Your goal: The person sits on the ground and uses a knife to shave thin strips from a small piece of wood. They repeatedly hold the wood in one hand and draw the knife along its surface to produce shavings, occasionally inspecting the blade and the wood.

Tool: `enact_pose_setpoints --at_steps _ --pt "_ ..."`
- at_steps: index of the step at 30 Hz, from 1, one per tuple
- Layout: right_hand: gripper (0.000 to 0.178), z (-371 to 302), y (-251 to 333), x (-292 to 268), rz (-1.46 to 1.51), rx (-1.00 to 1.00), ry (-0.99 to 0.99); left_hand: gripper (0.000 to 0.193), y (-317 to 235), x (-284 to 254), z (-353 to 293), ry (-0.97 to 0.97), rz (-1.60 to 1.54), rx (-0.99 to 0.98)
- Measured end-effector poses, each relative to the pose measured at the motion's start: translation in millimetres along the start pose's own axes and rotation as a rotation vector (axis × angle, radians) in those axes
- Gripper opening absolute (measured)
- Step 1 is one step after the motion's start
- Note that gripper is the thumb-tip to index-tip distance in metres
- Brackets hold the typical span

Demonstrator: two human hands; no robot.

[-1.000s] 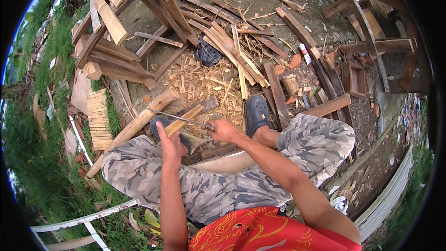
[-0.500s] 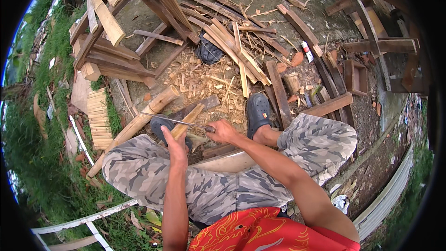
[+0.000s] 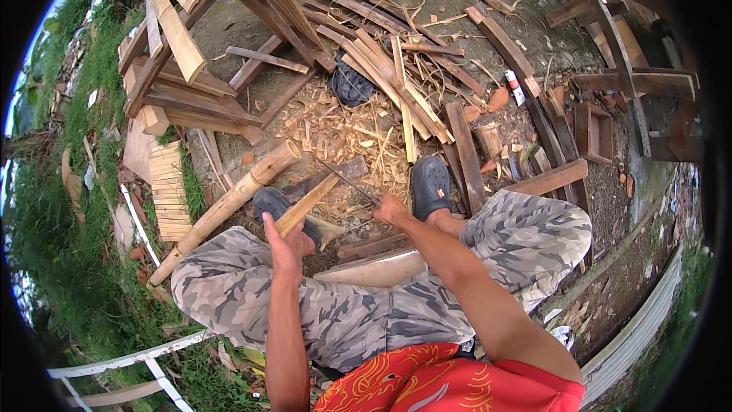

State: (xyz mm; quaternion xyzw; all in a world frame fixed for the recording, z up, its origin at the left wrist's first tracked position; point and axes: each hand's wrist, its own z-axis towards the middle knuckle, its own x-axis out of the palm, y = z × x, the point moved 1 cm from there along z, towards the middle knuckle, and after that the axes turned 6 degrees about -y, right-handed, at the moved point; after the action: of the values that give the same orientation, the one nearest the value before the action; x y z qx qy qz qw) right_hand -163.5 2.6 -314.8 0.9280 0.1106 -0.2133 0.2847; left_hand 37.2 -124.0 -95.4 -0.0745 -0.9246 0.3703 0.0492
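My left hand (image 3: 283, 250) is closed round the lower end of a pale split bamboo piece (image 3: 308, 204), which slants up and away to the right. Its far end lies over a dark wooden block (image 3: 349, 169) on the ground. In my right hand (image 3: 392, 212) is the handle of a long thin-bladed knife (image 3: 347, 178). The blade points up and left, close to the far end of the bamboo piece; whether it touches cannot be made out. A thick bamboo pole (image 3: 229, 207) lies slantwise left of my left hand.
Wood shavings (image 3: 324, 118) cover the ground ahead. Beyond them lie split strips (image 3: 396, 91) and a dark bundle (image 3: 352, 85). A wooden frame with slats (image 3: 191, 99) stands far left, a small wooden box (image 3: 593, 133) at right. My shoes (image 3: 431, 189) flank the work.
My right hand has moved right and slightly up, drawing the knife away from my left hand toward the bamboo piece's far end. My left hand keeps its grip nearly in place.
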Motion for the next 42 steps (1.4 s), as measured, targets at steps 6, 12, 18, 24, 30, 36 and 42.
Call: enact_pose_setpoints --at_steps 6,12,18,24,30,36,42 --pt "0.029 -15.3 35.4 -25.5 -0.049 -0.356 -0.101 0.099 -2.2 5.7 19.3 0.064 0.031 -0.003" --pt "0.025 -28.4 67.7 -25.0 0.426 -0.513 -0.228 0.114 -17.1 32.6 29.8 0.064 0.104 -0.054" --pt "0.028 -11.5 20.8 -23.5 -0.052 -0.114 -0.095 0.106 -19.7 43.9 18.0 0.012 0.159 -0.023" --pt "0.029 -12.9 38.9 -27.8 0.29 -0.301 -0.223 0.101 -6.9 24.3 31.1 -0.033 0.269 -0.028" --pt "0.029 -17.0 12.2 -10.0 -0.01 -0.05 -0.107 0.102 0.1 18.1 34.8 -0.016 0.306 0.0" --pt "0.029 -10.5 43.1 -18.9 0.188 -0.269 -0.12 0.104 -5.2 20.8 29.0 -0.028 0.292 -0.043" --pt "0.032 -4.7 0.3 -3.6 -0.012 0.029 -0.094 0.105 -9.0 19.4 25.6 -0.005 0.284 -0.017"
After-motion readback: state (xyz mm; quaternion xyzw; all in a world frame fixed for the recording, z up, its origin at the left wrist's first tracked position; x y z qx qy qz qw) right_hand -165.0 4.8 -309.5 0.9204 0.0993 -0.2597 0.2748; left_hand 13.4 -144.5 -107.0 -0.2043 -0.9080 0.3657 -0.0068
